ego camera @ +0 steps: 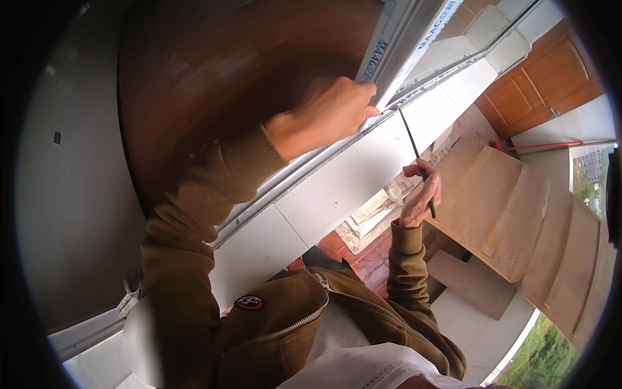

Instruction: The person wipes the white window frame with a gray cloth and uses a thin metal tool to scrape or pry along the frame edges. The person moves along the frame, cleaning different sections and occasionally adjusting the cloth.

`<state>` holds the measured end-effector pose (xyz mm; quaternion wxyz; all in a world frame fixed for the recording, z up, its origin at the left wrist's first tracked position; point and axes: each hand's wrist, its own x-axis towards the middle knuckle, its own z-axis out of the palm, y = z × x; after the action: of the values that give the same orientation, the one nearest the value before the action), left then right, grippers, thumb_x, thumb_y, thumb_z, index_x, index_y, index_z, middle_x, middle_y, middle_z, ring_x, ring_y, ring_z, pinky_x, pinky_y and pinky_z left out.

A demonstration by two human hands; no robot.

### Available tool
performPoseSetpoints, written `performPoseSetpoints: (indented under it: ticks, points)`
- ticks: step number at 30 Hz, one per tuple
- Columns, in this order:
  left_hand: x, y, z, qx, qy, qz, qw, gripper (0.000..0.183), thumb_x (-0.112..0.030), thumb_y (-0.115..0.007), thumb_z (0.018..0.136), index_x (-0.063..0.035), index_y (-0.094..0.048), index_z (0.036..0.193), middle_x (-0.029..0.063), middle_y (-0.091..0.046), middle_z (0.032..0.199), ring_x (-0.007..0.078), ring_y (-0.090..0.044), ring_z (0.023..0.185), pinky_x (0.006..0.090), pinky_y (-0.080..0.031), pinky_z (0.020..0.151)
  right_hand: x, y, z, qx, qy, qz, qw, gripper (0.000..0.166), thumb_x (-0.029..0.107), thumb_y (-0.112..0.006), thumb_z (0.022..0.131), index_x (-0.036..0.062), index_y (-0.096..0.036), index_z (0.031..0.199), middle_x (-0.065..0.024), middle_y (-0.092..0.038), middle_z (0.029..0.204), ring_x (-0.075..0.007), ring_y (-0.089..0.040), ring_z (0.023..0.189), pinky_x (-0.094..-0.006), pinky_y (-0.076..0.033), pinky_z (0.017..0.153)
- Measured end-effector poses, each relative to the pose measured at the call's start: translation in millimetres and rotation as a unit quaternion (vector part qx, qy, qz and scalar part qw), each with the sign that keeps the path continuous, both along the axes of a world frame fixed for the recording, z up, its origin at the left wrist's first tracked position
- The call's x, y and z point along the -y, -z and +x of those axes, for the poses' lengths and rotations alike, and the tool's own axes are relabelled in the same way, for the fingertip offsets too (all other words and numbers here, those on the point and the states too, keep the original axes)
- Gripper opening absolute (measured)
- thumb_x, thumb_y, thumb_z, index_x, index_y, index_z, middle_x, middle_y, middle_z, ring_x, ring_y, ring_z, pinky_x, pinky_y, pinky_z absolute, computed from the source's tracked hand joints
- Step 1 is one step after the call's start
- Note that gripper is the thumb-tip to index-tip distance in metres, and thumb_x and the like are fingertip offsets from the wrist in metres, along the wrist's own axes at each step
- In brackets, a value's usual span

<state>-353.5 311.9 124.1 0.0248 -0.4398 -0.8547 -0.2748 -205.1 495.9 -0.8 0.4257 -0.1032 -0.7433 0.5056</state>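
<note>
My left hand (pixel 330 112) grips the lower end of an upright metal window sash frame (pixel 396 58), thumb near its bottom corner. Protective film (pixel 374 57) with blue printing covers parts of the frame. In my right hand (pixel 422 197) is a thin dark rod (pixel 409 132), held between the fingers. Its far tip reaches the metal bottom track (pixel 418 92), close to the foot of the sash frame. What kind of tool the rod is cannot be told. Below the track lies a white tiled sill (pixel 335 189) between me and the window.
Large brown boards (pixel 478 194) lean or lie at the right. Past them stand a wooden door (pixel 544 82) and a red pole (pixel 539 146). A pale block (pixel 371 211) sits on the reddish tiled floor (pixel 340 248). Beyond the track spreads a dark reddish surface (pixel 233 48).
</note>
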Motion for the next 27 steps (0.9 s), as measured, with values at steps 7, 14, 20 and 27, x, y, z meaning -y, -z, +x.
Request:
performPoseSetpoints:
  ticks: [7,14,20,27]
  points:
    - [217,-5,50,0.057,-0.116,-0.115,0.985,0.027,-0.015,-0.065,0.087,0.0022,-0.063,0.107,0.0131,-0.065,0.080,0.0254,-0.062,0.070,0.0349,-0.049,0.063,13,-14,41,0.014,0.015,0.022,1.000,0.040,0.026,-0.038,0.100,-0.0032,-0.062,0.088,-0.0071,-0.058,0.071,-0.0151,-0.053,0.068,-0.0297,-0.043,0.072]
    - [366,-14,170,0.093,-0.348,-0.164,0.918,0.028,-0.020,-0.068,0.086,0.0010,-0.065,0.104,0.0119,-0.069,0.081,0.0219,-0.064,0.068,0.0327,-0.050,0.063,53,-15,52,-0.017,-0.029,0.046,0.998,0.036,0.023,-0.039,0.100,-0.0040,-0.060,0.089,-0.0069,-0.054,0.072,-0.0155,-0.050,0.069,-0.0306,-0.042,0.071]
    - [390,4,257,0.225,-0.337,-0.169,0.898,0.038,-0.016,-0.084,0.064,-0.0043,-0.066,0.096,0.0110,-0.060,0.110,0.0257,-0.059,0.101,0.0362,-0.047,0.085,95,-25,55,-0.018,-0.060,0.054,0.997,0.039,0.028,-0.039,0.100,-0.0030,-0.060,0.090,-0.0057,-0.053,0.072,-0.0151,-0.050,0.069,-0.0308,-0.042,0.071]
    - [406,63,299,0.017,-0.352,-0.164,0.921,0.031,-0.008,-0.079,0.063,-0.0096,-0.061,0.089,0.0069,-0.052,0.117,0.0270,-0.048,0.112,0.0417,-0.030,0.096,108,-27,64,-0.051,-0.062,-0.013,0.997,0.034,0.024,-0.044,0.100,-0.0024,-0.062,0.089,-0.0058,-0.056,0.069,-0.0128,-0.052,0.064,-0.0265,-0.041,0.064]
